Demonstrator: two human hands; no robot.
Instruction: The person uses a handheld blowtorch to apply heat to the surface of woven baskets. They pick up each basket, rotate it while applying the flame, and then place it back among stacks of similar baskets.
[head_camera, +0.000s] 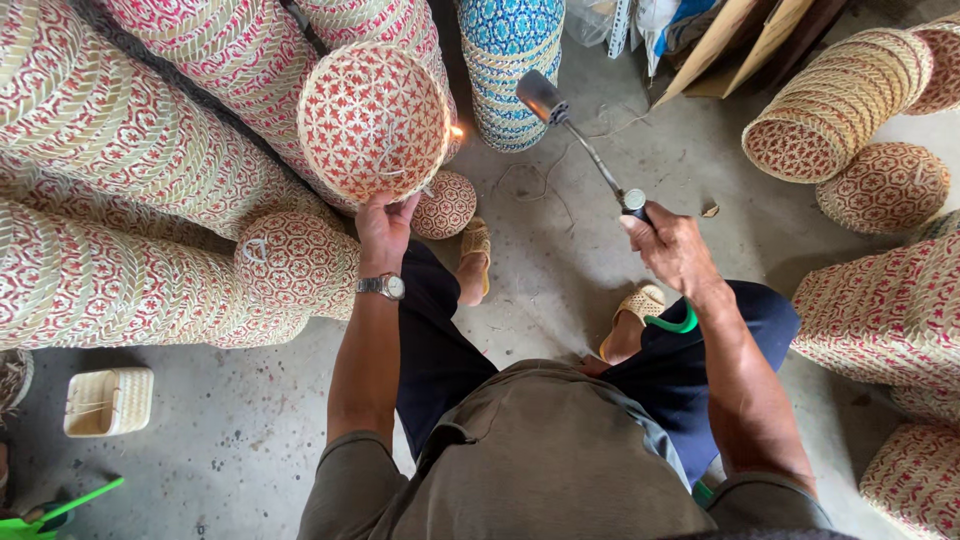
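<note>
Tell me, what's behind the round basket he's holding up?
Behind the round basket, held in the left hand, lie long stacks of red-and-straw woven baskets, and a small flame shows at its right edge. Whatever sits directly behind it is covered.

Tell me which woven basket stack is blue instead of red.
The blue stack standing at top centre, just beyond the torch head; every other stack is red and straw-coloured.

Left hand (383, 228) sits up around center-left of the frame, arm straight out, fingers curled shut. Right hand (668, 245) is center-right, fist closed, forearm angled inward.
</note>
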